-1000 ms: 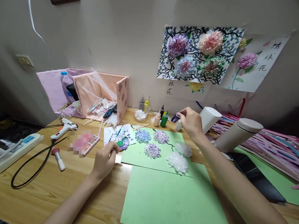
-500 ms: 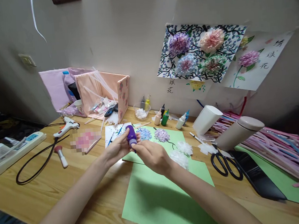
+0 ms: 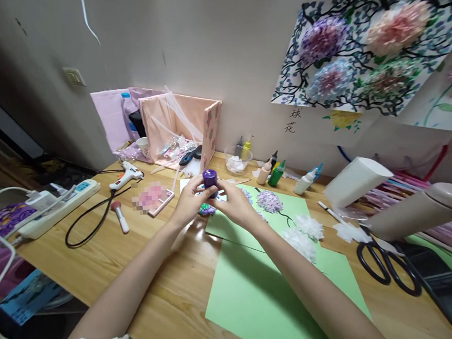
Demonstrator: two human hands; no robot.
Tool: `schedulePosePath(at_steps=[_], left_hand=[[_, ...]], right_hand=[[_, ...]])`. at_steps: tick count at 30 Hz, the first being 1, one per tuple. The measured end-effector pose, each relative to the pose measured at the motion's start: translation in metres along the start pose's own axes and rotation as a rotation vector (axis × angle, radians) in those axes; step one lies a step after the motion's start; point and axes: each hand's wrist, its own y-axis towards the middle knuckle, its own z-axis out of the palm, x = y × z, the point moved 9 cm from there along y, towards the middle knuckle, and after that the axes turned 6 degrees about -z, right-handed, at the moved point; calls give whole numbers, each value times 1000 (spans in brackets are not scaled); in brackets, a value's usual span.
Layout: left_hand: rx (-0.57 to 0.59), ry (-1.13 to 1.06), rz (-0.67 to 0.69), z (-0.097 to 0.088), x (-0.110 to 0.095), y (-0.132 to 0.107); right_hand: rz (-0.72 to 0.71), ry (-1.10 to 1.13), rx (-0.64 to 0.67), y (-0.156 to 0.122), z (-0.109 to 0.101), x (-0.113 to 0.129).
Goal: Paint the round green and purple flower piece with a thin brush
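A small purple paint bottle [image 3: 210, 178] is held over the table, its flat round end facing up and its lower part hidden by fingers. My left hand [image 3: 188, 200] is closed around its left side. From the right, the fingers of my right hand [image 3: 233, 203] press against it too. Just beyond and below the hands lies a green sheet with a purple paper flower [image 3: 269, 201] and white tissue flowers [image 3: 300, 243] on it. A larger bare green sheet [image 3: 257, 298] lies nearer, under my right forearm.
Several paint bottles [image 3: 277, 174] stand behind the sheets, near a clear bowl [image 3: 238, 160]. Left are a glue gun [image 3: 126, 174], a brush [image 3: 120, 218] and a power strip [image 3: 61, 207]. Scissors [image 3: 388, 266], a phone [image 3: 444, 282] and a tumbler [image 3: 415, 211] occupy the right.
The purple bottle has turned from slanting to nearly upright with its flat end up. My right hand has moved from its lower end to its side. The view has swung left.
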Motion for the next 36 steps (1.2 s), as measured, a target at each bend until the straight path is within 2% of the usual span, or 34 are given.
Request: schedulePosePath(at_steps=[3, 8, 16, 23, 26, 31, 36], left_hand=[[3, 7, 19, -1, 3, 0], [-32, 24, -23, -10, 10, 0], [-82, 26, -65, -15, 19, -6], [-33, 15, -64, -11, 24, -5], [-25, 61, -79, -8, 28, -5], [-90, 87, -74, -8, 31, -7], [-132, 95, -57, -9, 31, -8]], right_hand=[[17, 104, -49, 1, 6, -8], [25, 219, -39, -1, 12, -21], [-10, 221, -85, -3, 13, -15], [106, 404, 10, 1, 18, -31], [84, 394, 9, 3, 15, -31], [38, 298, -16, 3, 10, -28], [27, 310, -30, 3, 10, -30]])
